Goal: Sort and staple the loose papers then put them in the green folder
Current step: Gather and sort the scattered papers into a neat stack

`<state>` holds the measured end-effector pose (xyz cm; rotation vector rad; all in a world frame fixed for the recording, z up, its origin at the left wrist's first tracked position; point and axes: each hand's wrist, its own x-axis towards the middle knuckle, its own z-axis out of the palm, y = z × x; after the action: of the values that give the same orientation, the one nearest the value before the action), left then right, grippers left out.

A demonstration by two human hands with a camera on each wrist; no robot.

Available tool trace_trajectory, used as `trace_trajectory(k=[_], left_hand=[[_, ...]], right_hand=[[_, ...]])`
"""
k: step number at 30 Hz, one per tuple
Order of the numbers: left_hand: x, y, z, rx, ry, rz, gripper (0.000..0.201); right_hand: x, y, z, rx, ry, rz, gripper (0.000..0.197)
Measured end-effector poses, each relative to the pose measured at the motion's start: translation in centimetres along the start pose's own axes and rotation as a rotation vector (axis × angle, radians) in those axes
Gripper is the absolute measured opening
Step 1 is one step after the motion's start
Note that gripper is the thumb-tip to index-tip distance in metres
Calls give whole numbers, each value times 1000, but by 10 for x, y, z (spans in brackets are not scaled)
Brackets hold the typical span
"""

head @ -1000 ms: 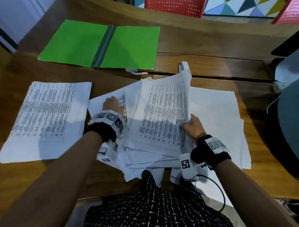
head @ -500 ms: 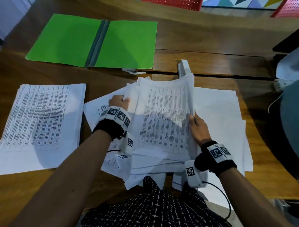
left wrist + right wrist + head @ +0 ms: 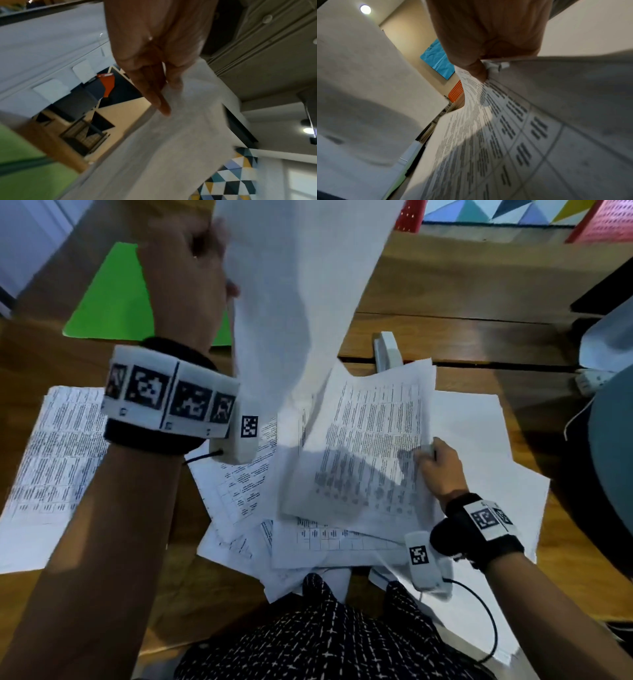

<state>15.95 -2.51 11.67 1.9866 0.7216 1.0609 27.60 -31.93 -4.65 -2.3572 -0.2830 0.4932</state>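
Sorting step, judging by the layout: tabletop (image 3: 428, 289) carries everything, and the landmark is the messy loose pile (image 3: 342, 546) in the middle, nearest the person. Green folder (image 3: 113, 302) lies open and flat beyond the pile, to its far left. Sorted stack (image 3: 54, 467) sits left of the pile, printed side up, apart from it. Lifted sheet (image 3: 301, 285) hangs above the pile, blank side to the head camera, drooping and blurred. Stapler (image 3: 386, 350), as I read it, pokes out from under the pile's far edge.

Left hand (image 3: 185, 282): fingers (image 3: 154, 94) pinch the lifted sheet near its top edge, thumb on one face. Right hand (image 3: 440, 470): fingers (image 3: 477, 70) clamped on the right edge of a printed bundle (image 3: 370, 446) atop the pile, lifting that edge slightly.

To do it well: keep the right hand pinning the bundle so the pile doesn't slide while the sheet travels. Carry the sheet high and left, then lay it square onto the sorted stack, corners aligned. A single pinch lets paper flop, so move slowly.

Room: bare wood between pile and sorted stack, and between pile and folder. Pile overhangs the tabletop's near edge; sheets there could slip off. Cable right of the pile, clear of the path.
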Motion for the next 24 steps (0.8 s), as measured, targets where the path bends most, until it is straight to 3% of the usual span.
trace_trajectory(k=[3, 5, 7, 9, 11, 13, 16, 17, 19, 21, 23, 24], left_hand=[[-25, 2, 0, -306, -261, -73, 34], [-50, -11, 6, -157, -515, -76, 37], [-78, -32, 12, -25, -760, -121, 23], [-104, -54, 13, 5, -994, -182, 23], [-124, -73, 16, 115, -1220, -180, 18], [-132, -89, 19, 131, -1400, -232, 16], [-125, -95, 20, 42, -1563, -446, 27], [-118, -98, 22, 3, -1544, -526, 36], [-100, -108, 27, 39, -1307, -633, 26], [-76, -122, 32, 311, -950, -548, 40], [-58, -133, 33, 537, -786, -509, 59], [-54, -138, 32, 635, -783, -538, 70]], right_hand=[[6, 1, 8, 93, -60, 32, 34], [10, 3, 11, 212, -97, 79, 27], [12, 2, 10, 404, -131, 199, 42], [15, 3, 7, 724, -200, 298, 53], [17, 4, 0, 869, -248, 380, 69], [16, -1, -5, 871, -291, 402, 70], [15, -14, 3, 628, -334, 330, 41], [18, -16, 8, 511, -304, 302, 35], [19, -21, 19, 365, -270, 287, 14], [21, -25, 28, 284, -251, 295, 14], [21, -25, 31, 231, -232, 281, 19], [19, -26, 29, 208, -211, 266, 24]])
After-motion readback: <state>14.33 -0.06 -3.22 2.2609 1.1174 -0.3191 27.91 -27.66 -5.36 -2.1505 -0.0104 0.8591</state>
